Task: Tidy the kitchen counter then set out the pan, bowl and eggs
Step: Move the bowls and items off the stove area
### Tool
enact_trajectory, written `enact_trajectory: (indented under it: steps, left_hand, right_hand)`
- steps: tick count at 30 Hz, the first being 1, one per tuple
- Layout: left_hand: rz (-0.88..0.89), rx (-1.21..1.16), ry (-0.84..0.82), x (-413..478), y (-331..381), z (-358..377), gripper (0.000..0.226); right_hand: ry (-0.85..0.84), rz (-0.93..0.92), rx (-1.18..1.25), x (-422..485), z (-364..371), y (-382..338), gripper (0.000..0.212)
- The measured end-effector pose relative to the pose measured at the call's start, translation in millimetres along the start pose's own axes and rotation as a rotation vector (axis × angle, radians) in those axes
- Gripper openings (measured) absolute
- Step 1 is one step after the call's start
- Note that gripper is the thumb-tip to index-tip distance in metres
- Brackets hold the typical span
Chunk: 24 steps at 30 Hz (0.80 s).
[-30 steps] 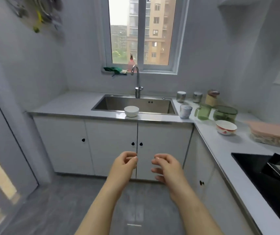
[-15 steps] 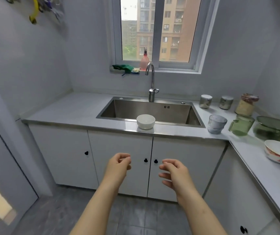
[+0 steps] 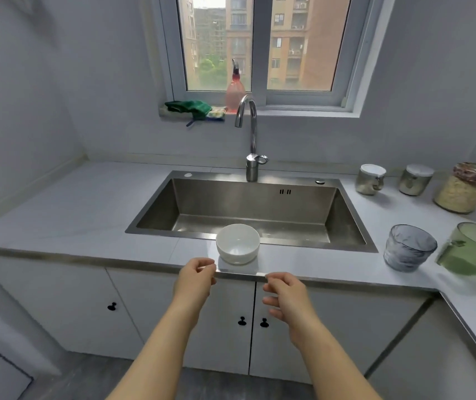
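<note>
A small white bowl [image 3: 237,243] stands on the counter [image 3: 86,215] at the front rim of the steel sink [image 3: 248,209]. My left hand [image 3: 194,280] hovers just below and left of the bowl, at the counter's front edge, fingers loosely curled and holding nothing. My right hand [image 3: 285,295] floats in front of the cabinet doors below the counter edge, fingers loosely curled, also holding nothing. Neither hand touches the bowl. No pan or eggs are in view.
A grey glass cup [image 3: 408,246] and a green cup [image 3: 470,248] sit right of the sink. Two steel jars [image 3: 371,179] [image 3: 414,179] and a grain jar [image 3: 462,187] stand at the back right. The faucet [image 3: 249,140] rises behind the sink; green cloth [image 3: 189,108] and a pink bottle [image 3: 234,89] rest on the sill.
I have moved closer to the sink and both hands have risen toward the counter edge near the white bowl. The red-patterned bowl, pink container and stovetop have left the view.
</note>
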<state>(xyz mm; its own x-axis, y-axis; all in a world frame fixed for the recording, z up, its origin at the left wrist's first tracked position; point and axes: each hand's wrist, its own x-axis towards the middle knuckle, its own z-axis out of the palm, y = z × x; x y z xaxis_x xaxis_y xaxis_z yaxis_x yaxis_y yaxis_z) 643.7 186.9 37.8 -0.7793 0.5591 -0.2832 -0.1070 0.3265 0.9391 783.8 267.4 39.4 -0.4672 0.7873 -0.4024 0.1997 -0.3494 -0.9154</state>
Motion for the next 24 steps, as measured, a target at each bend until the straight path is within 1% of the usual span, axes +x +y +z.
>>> enact_trajectory:
  steps: [4,6,10,13,17,20,24]
  left_hand:
    - [-0.003,0.038,0.014,51.6,4.8,10.1,0.015]
    - [-0.001,0.054,0.007,72.3,6.7,14.3,0.022]
    - [-0.016,0.118,-0.114,123.0,10.9,20.5,0.040]
    - [-0.110,0.094,-0.228,152.7,7.6,26.7,0.039]
    - [-0.206,0.109,-0.315,181.4,-2.1,33.2,0.031]
    - [-0.196,0.145,-0.320,193.2,-6.8,35.5,0.024]
    - [-0.203,0.178,-0.299,201.7,-5.3,40.3,0.013]
  right_hand:
    - [0.032,0.020,-0.005,41.6,8.2,-7.9,0.016]
    - [0.064,0.019,-0.019,59.9,14.5,-10.4,0.018]
    - [0.121,0.045,-0.061,108.4,31.4,-17.2,0.043]
    - [0.101,0.110,-0.029,136.6,45.9,-15.0,0.051]
    - [0.152,0.153,-0.013,161.0,60.4,-1.8,0.041]
    - [0.203,0.166,-0.023,170.4,59.8,1.9,0.033]
    - [0.221,0.170,-0.012,174.3,58.5,0.1,0.028]
